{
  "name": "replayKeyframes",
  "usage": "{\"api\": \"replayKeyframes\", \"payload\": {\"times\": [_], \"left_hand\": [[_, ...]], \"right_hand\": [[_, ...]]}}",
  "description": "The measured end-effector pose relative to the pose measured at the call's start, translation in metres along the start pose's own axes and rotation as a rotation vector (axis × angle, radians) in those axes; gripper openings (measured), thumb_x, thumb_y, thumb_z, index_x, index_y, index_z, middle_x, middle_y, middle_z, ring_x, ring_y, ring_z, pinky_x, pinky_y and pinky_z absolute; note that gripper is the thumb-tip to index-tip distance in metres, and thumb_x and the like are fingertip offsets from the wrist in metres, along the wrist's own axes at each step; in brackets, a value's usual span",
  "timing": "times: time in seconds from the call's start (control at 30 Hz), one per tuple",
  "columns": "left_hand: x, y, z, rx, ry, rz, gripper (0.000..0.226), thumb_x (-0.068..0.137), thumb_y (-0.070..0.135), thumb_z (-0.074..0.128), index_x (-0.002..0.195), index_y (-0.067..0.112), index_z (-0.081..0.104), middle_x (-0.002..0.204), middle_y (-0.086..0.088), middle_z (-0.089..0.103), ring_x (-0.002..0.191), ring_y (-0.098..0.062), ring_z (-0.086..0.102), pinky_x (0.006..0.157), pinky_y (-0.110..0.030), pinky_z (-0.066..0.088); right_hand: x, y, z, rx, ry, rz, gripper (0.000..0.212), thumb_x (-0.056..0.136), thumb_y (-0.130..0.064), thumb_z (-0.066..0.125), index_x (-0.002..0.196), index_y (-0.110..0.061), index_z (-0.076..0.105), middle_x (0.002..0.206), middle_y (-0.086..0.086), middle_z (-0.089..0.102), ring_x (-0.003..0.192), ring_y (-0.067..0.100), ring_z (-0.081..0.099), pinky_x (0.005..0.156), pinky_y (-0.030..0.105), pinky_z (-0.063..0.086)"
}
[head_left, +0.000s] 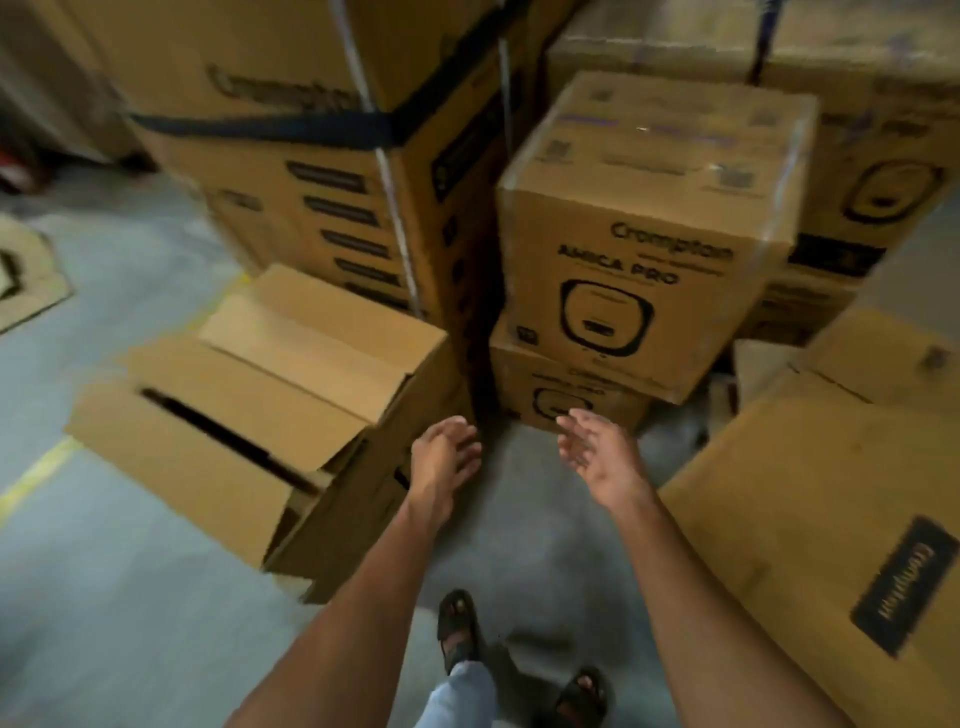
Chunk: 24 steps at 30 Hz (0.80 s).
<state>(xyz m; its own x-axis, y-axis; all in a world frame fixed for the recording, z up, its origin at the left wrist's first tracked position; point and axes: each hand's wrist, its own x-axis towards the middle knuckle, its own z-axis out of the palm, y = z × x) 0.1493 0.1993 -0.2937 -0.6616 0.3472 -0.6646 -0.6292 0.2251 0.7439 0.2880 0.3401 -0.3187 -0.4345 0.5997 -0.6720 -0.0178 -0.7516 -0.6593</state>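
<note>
Both my arms reach forward over a grey concrete floor. My left hand (444, 452) is empty, fingers loosely bent, beside the corner of an open-flapped cardboard box (270, 395). My right hand (597, 447) is empty too, palm turned inward with relaxed fingers, just in front of a low printed carton (561, 395). On that carton sits a taped box marked "Crompton Amica Pro" (649, 244). Neither hand touches a box.
A tall strapped stack of cartons (322, 156) rises at the back left, more cartons at the back right (883, 171). A large box (821, 525) lies on the right. My sandalled feet (457, 629) stand on the floor (130, 597), which has a yellow line at left.
</note>
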Motion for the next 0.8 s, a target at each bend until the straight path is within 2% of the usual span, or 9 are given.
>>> {"api": "replayKeyframes", "payload": {"times": [0.1,0.27,0.33,0.4,0.5,0.57,0.63,0.7,0.8], "left_hand": [[0.006,0.024,-0.061,-0.064,0.111,0.071,0.012,0.103,0.023,0.059,0.11,0.017,0.066,0.104,-0.004,0.072,0.094,-0.021,0.069,0.078,-0.03,0.056],[0.029,0.038,-0.148,-0.078,0.267,0.14,0.016,0.099,0.019,0.064,0.114,0.018,0.068,0.103,-0.004,0.073,0.088,-0.017,0.069,0.072,-0.029,0.055],[0.036,0.035,-0.181,-0.039,0.358,0.159,0.011,0.097,0.019,0.066,0.106,0.025,0.069,0.105,-0.003,0.073,0.093,-0.018,0.07,0.083,-0.035,0.059],[0.043,0.027,-0.211,-0.009,0.479,0.15,0.009,0.098,0.023,0.066,0.105,0.027,0.068,0.111,0.0,0.071,0.102,-0.018,0.067,0.096,-0.04,0.055],[0.055,0.01,-0.25,0.016,0.697,0.08,0.03,0.095,0.027,0.07,0.124,0.022,0.063,0.129,0.0,0.063,0.112,-0.02,0.059,0.097,-0.034,0.047],[0.063,-0.006,-0.273,0.035,0.794,-0.005,0.052,0.091,0.031,0.075,0.137,0.021,0.055,0.141,-0.005,0.051,0.126,-0.028,0.052,0.106,-0.041,0.044],[0.072,-0.025,-0.291,0.052,0.811,-0.107,0.072,0.086,0.036,0.079,0.146,0.019,0.044,0.149,-0.011,0.041,0.135,-0.035,0.043,0.112,-0.05,0.039],[0.081,-0.044,-0.302,0.003,0.756,-0.2,0.086,0.084,0.041,0.081,0.152,0.016,0.035,0.154,-0.014,0.036,0.137,-0.037,0.042,0.112,-0.05,0.039],[0.091,-0.066,-0.309,-0.138,0.611,-0.224,0.086,0.086,0.046,0.076,0.155,0.015,0.034,0.154,-0.011,0.042,0.134,-0.032,0.047,0.112,-0.048,0.039]], "right_hand": [[0.004,0.011,0.081,-0.121,-0.14,0.016,0.019,0.106,-0.016,0.045,0.118,-0.013,0.06,0.104,0.005,0.07,0.086,0.02,0.064,0.069,0.031,0.049],[0.008,0.042,0.182,-0.299,-0.255,0.063,0.02,0.106,-0.014,0.045,0.112,-0.012,0.064,0.103,0.006,0.072,0.088,0.022,0.066,0.071,0.033,0.051],[0.01,0.059,0.213,-0.378,-0.276,0.08,0.022,0.105,-0.014,0.046,0.113,-0.012,0.066,0.101,0.006,0.074,0.086,0.022,0.067,0.071,0.033,0.053],[0.016,0.078,0.238,-0.478,-0.292,0.098,0.021,0.105,-0.014,0.048,0.114,-0.01,0.066,0.102,0.007,0.074,0.085,0.022,0.068,0.073,0.033,0.055],[0.031,0.107,0.269,-0.653,-0.28,0.115,0.013,0.101,-0.014,0.056,0.108,-0.013,0.067,0.109,0.01,0.072,0.093,0.023,0.068,0.081,0.036,0.056],[0.045,0.124,0.284,-0.767,-0.256,0.104,0.009,0.099,-0.017,0.061,0.107,-0.016,0.065,0.119,0.01,0.068,0.106,0.024,0.064,0.086,0.039,0.057],[0.063,0.14,0.294,-0.939,-0.236,0.047,0.025,0.097,-0.022,0.065,0.121,-0.017,0.061,0.127,0.008,0.061,0.114,0.024,0.058,0.094,0.045,0.055],[0.076,0.151,0.301,-1.134,-0.227,-0.027,0.044,0.095,-0.028,0.067,0.135,-0.016,0.054,0.13,0.006,0.057,0.116,0.025,0.055,0.1,0.047,0.051],[0.089,0.165,0.308,-1.301,-0.245,-0.044,0.05,0.096,-0.036,0.063,0.139,-0.012,0.051,0.13,0.008,0.058,0.112,0.025,0.055,0.099,0.041,0.048]]}}
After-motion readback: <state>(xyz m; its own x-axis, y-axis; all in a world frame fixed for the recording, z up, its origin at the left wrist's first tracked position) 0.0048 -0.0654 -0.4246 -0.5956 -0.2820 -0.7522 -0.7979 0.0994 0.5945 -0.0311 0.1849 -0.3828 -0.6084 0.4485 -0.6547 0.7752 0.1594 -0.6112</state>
